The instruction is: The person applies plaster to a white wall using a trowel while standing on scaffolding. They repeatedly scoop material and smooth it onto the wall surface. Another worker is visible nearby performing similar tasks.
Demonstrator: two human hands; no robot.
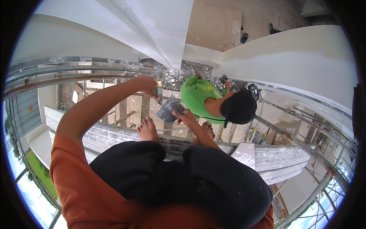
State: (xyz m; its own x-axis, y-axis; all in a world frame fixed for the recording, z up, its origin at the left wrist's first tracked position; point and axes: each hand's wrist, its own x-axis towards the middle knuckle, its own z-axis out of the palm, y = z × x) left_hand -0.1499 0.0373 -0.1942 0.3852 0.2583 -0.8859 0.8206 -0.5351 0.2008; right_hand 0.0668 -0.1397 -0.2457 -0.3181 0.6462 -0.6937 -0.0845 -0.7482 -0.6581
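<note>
My left hand [146, 84] reaches forward from the orange sleeve on the left, its fingers closed round a putty knife [159, 95] with a thin grey blade. My right hand [185, 116], in front of my right knee, grips the near right corner of a flat, plaster-smeared grey plate [169, 108]. The knife blade stands just to the left of the plate; whether they touch I cannot tell. My bare feet [147, 129] are below and beyond my bent knees, near a plaster-stained plank [282, 158].
Just ahead, below me, a co-worker in a green shirt [198, 95] and dark cap holds a small dark trowel [223, 79]. Pale walls [289, 57] rise ahead and right. Scaffold pipes [42, 72] run on both sides. Rubble [175, 74] covers the ground by the wall corner.
</note>
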